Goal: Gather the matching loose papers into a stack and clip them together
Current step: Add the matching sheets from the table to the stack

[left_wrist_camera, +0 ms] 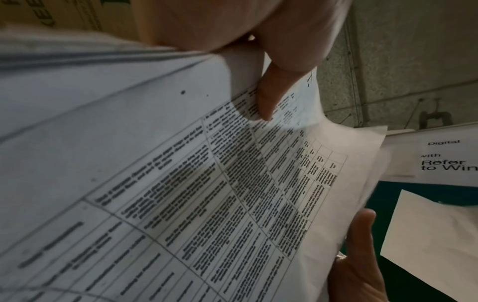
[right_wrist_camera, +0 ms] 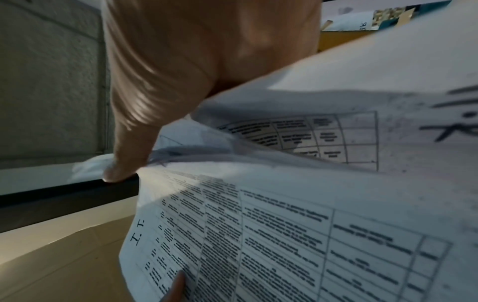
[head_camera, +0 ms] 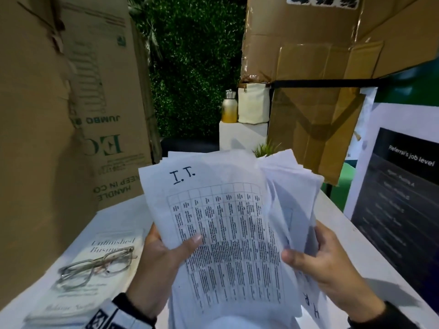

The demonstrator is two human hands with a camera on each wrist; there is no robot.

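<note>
Gripping papers [head_camera: 228, 233], both hands

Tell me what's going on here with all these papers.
A person is sorting a sheaf of printed papers held up over a white table. The left hand grips the front sheet, hand-marked "I.T."; the right hand holds the fanned sheets behind it. No clip is visible. Glasses rest on a book at the left.
</note>
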